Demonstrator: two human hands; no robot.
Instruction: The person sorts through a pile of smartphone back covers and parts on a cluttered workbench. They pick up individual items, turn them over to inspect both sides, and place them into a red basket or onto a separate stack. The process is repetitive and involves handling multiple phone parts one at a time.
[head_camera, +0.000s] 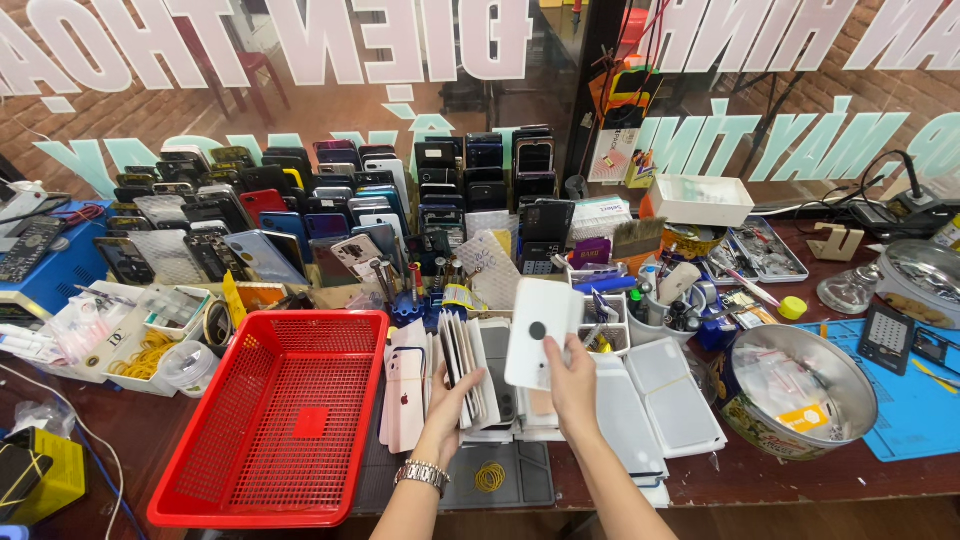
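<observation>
My right hand (572, 382) holds up a white phone back cover (540, 332) with a round dark hole, above a pile of flat white and grey phone parts. My left hand (452, 408), with a metal watch (423, 474) on the wrist, rests its fingers among a row of upright thin phone panels (462, 372). A white phone back with a dark logo (405, 398) leans just left of that row. Everything lies on a grey mat (520, 480) at the front of the table.
A red mesh basket (290, 425) stands empty at the left. Rows of phones (330, 200) lean at the back. White trays (675, 400) lie right of my hands, then a metal bowl (800, 395) on a blue mat (915, 405). Small tool cups (670, 300) stand behind.
</observation>
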